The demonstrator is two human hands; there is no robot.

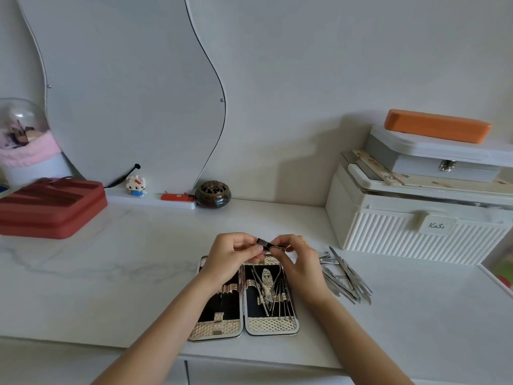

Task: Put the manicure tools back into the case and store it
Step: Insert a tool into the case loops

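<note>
Countertop: you're working on one white counter, and everything below lies on it.
White box: one ribbed storage box at your 2 o'clock, with one grey latched box stacked on it and one orange case on top of that.
Red case: one zipped case at your 10 o'clock, well apart from the work.
Manicure case: one, lying open flat at your 12 o'clock, directly under your hands, both halves facing up.
Right half: already holds one pair of nippers and a row of thin picks; I count about six, though they overlap too finely to be sure.
Left half: its loops look mostly unfilled, so most slots are yet to be loaded.
Loose tools: one pile at your 1 o'clock, just beside the manicure case; roughly eight to ten flat steel pieces, not yet put back.
Nail clipper: one, held above the manicure case's far edge, not yet seated.
Left hand: fingers curled, pinching the nail clipper's dark end.
Right hand: fingertips pinching the nail clipper's other end.
Progress: I'd judge you under halfway; the nail clipper and the pile remain, then closing the manicure case and storing it.
</note>
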